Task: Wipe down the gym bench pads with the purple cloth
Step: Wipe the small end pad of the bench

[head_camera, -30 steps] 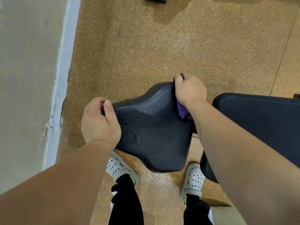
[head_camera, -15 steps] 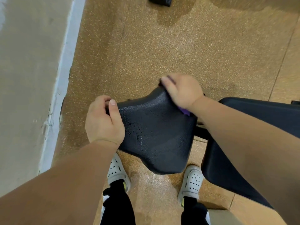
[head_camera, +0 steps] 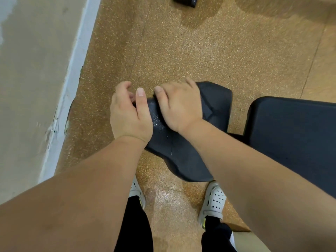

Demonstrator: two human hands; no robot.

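The black, pebbled vinyl seat pad point(head_camera: 181, 157) of the gym bench juts out over the speckled tan floor point(head_camera: 200, 51). My left hand point(head_camera: 129, 115) clamps the pad's narrow tip, thumb on top. My right hand point(head_camera: 179, 106) has slid from the far edge to just beside the left. The purple cloth, which showed half a second ago, is now hidden, and I cannot tell the right hand's grip.

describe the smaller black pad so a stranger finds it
Above the speckled floor sit two black pads. The small pad is nearer the pale wall, under the left hand and right hand. Unlike the big pad, it has curvy, flared edges.
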